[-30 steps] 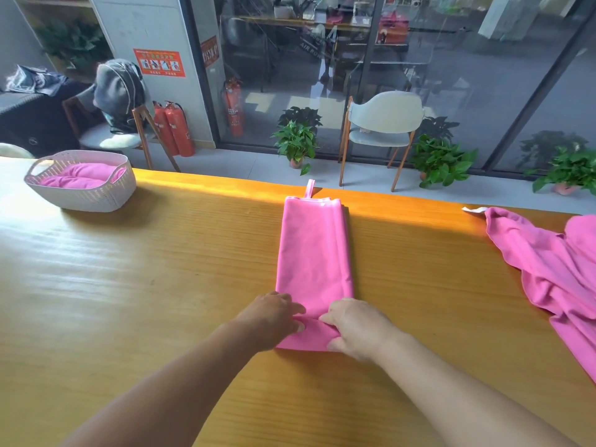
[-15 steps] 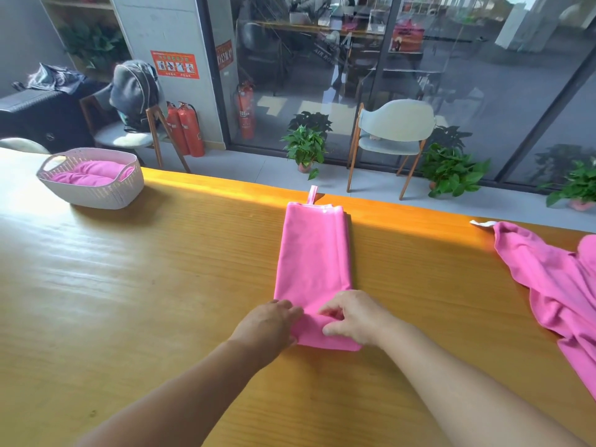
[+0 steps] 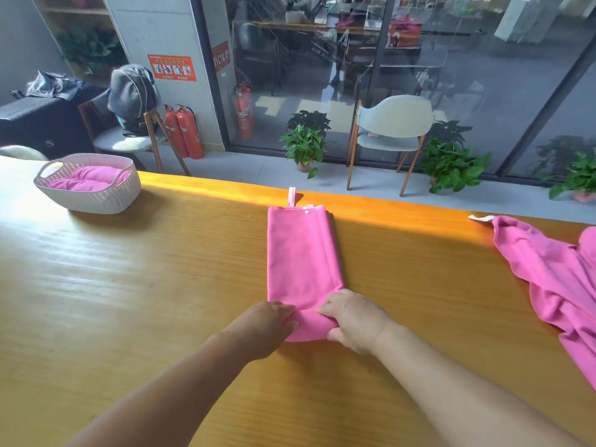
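Observation:
A pink towel (image 3: pixel 301 253), folded into a long narrow strip, lies lengthwise on the wooden table (image 3: pixel 129 301), its loop tab at the far edge. My left hand (image 3: pixel 263 327) and my right hand (image 3: pixel 353 321) both grip the strip's near end, fingers curled over it. That end is rolled up into a rounded fold between the two hands.
A white woven basket (image 3: pixel 93 195) with rolled pink towels stands at the far left of the table. A loose pink towel (image 3: pixel 554 279) lies crumpled at the right edge. Beyond the table are chairs, potted plants, fire extinguishers and a glass wall.
Both hands have rolled the towel's near end forward, away from me, so the flat part of the strip is shorter. The view has shifted slightly to the left.

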Demonstrator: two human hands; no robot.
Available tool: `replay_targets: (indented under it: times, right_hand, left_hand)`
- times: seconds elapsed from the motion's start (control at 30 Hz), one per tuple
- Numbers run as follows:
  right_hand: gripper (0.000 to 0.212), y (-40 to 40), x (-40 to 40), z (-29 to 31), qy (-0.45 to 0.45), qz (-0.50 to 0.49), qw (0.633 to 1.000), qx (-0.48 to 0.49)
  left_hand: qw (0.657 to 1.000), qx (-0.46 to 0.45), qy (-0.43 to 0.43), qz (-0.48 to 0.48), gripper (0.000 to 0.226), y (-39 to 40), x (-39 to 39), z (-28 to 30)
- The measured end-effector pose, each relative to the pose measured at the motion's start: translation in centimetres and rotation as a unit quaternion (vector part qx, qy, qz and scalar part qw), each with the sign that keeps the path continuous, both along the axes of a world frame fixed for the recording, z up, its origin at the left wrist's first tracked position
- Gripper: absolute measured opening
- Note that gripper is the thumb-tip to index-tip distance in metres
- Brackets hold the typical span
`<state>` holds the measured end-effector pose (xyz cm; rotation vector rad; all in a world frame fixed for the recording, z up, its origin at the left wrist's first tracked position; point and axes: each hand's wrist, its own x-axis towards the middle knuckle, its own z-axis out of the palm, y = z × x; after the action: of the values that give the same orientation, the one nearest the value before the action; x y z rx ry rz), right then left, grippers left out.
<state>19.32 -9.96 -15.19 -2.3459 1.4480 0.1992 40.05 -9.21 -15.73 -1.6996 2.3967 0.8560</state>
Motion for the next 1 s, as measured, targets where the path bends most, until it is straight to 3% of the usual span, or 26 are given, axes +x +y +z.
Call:
replay_targets:
  times: [0.1, 0.2, 0.3, 0.43, 0.5, 0.6, 0.7, 0.83, 1.0]
  right_hand:
    - [0.038, -0.5, 0.1, 0.0, -0.009, -0.022, 0.997, 0.076]
    - [0.044, -1.1, 0.5, 0.6, 0.007, -0.027, 0.989, 0.145]
    - [0.047, -1.8, 0.8, 1.5, -0.001, -0.051, 0.981, 0.189]
    - [0.043, -1.6, 0.7, 1.3, -0.042, -0.087, 0.969, 0.228]
    - [0.040, -1.3, 0.3, 1.1, -0.064, -0.091, 0.975, 0.193]
    - [0.034, -0.3, 0.1, 1.0, -0.101, -0.083, 0.990, 0.046]
    - [0.030, 0.9, 0.3, 0.7, -0.109, -0.039, 0.992, -0.057]
    - [0.056, 1.7, 0.5, -0.3, -0.001, 0.015, 0.997, -0.080]
    - [0.045, 0.3, 1.4, 0.8, 0.030, -0.013, 0.999, -0.042]
  left_hand:
    - [0.997, -0.057, -0.030, -0.040, 0.062, 1.3, 0.5, -0.4]
    - [0.987, -0.116, -0.068, -0.084, 0.062, 1.5, 0.6, 0.1]
    - [0.994, -0.082, -0.025, -0.068, 0.067, 1.5, 0.6, 0.3]
    - [0.998, -0.036, 0.011, -0.048, 0.051, 1.2, 1.2, 0.6]
    - [0.999, -0.003, 0.020, -0.033, 0.050, 0.5, 1.4, 0.3]
    - [0.998, 0.048, 0.037, 0.017, 0.052, -0.9, 1.7, -0.8]
    - [0.999, 0.038, 0.028, 0.008, 0.055, -1.7, 1.8, -1.1]
    - [0.998, -0.006, -0.052, -0.039, 0.052, -2.4, 1.6, -0.8]
    - [0.997, -0.057, -0.037, -0.035, 0.048, -2.0, 0.8, 0.2]
